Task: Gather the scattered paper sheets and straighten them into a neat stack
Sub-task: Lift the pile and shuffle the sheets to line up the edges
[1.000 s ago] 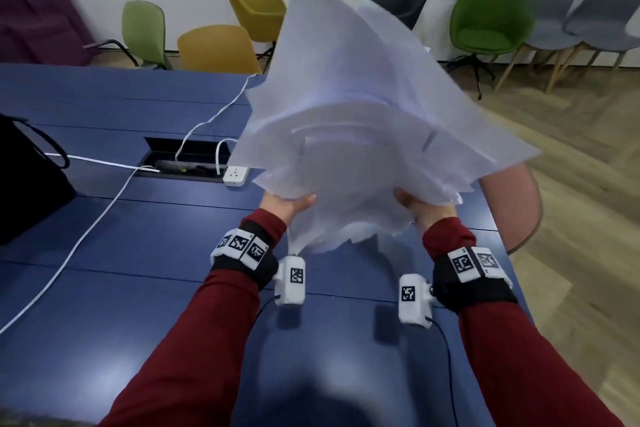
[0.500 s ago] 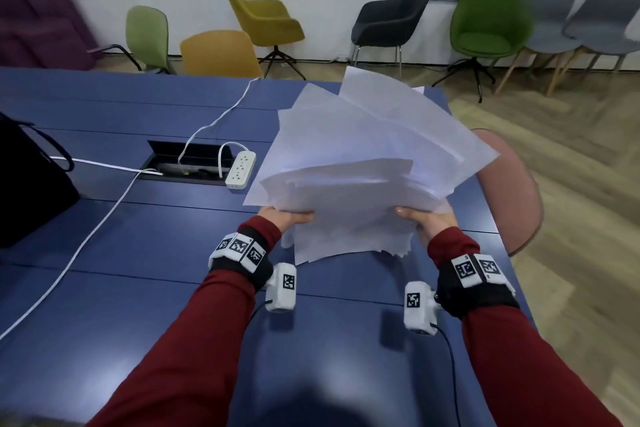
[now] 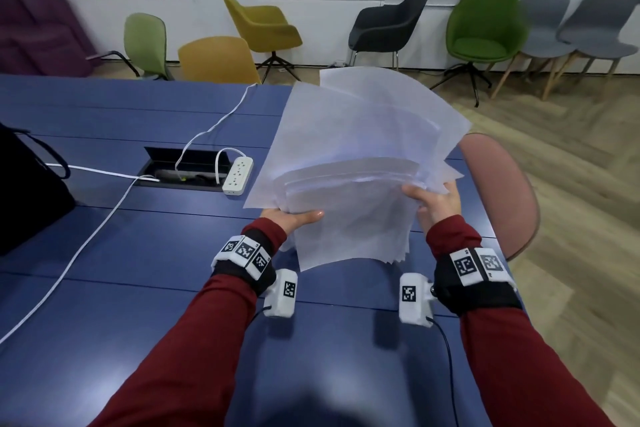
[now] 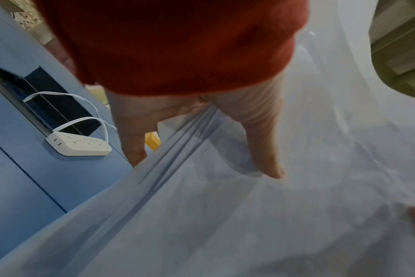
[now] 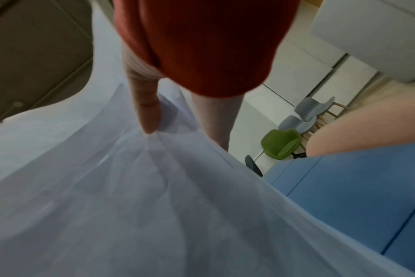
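A loose bundle of white paper sheets hangs above the right part of the blue table, its corners fanned out unevenly. My left hand grips the bundle's left edge, thumb on top and fingers beneath. My right hand grips the right edge the same way. In the left wrist view the left thumb presses on the paper sheets, with the left fingers going under their edge. In the right wrist view the right thumb lies on the paper sheets.
A white power strip lies beside an open cable hatch, with white cables crossing the table. A black bag stands at the left. A pink chair sits at the table's right edge; more chairs line the wall.
The bundle has come down from in front of the camera toward the table and tilted flatter. Both hands still hold its sides; the right hand has shifted further up the right edge.
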`<state>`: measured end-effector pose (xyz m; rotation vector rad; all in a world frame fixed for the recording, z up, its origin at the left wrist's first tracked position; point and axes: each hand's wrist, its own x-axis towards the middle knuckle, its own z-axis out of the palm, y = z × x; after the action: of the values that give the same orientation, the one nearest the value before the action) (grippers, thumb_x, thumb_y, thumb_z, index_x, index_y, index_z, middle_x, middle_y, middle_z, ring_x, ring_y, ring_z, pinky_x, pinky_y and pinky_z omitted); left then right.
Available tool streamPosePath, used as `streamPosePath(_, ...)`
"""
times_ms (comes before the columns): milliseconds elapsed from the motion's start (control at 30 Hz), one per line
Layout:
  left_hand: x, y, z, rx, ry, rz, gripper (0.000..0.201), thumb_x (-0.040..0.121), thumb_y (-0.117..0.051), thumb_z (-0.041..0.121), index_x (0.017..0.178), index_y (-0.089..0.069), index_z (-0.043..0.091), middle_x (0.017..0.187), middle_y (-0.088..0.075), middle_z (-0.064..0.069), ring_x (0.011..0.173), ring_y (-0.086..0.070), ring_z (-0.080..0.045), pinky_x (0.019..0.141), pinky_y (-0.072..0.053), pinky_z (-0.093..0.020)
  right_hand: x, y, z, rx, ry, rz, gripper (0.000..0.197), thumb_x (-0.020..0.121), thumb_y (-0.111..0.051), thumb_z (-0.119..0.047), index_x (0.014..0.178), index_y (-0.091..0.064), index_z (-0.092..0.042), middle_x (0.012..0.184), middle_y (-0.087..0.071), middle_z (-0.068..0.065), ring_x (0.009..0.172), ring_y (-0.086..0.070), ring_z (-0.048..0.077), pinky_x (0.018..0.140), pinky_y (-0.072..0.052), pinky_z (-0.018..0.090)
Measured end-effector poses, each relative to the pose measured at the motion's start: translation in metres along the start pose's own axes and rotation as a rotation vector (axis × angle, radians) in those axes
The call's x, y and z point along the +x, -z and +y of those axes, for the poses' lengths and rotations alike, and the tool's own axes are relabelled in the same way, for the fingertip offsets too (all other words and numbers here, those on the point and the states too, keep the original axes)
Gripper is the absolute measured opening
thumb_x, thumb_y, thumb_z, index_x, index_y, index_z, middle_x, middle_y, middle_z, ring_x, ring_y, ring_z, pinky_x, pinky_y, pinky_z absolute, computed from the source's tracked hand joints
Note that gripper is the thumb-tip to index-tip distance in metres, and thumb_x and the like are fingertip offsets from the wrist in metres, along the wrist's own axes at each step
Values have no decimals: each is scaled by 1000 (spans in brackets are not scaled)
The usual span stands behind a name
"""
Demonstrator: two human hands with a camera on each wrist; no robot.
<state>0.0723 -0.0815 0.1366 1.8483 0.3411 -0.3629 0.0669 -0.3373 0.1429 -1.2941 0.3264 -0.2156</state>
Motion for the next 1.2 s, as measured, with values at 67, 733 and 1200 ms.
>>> streamPosePath(67,0,-2,0,-27,-6,29,57,73,-79,23,122,-58,5,123,-64,-9,96,-55,-15,85,-40,-20,0,-2,2,3,-5,-22,44,70,-67,14,99,-51,-16,95,-60,5,94,-59,25,93,-47,36)
streamPosePath(733,8,6,-21,-175,-95,206,41,75,-74,-1,111,-61,-13,116,-64,-29,88,-67,-22,72,-55,-23,7,18,11,-503,41,135,37,69,-81,-18,90,-68,8,92,-70,13,89,-67,23,85,-50,30)
streamPosePath(1200,11,5,-12,84,24,80,61,84,-62,43,132,-53,7,139,-52,-17,128,-49,-28,114,-32,-34,1,11,4,-671,33,-117,41,61,-86,-11,92,-58,-10,82,-59,0,73,-55,13,57,-44,6)
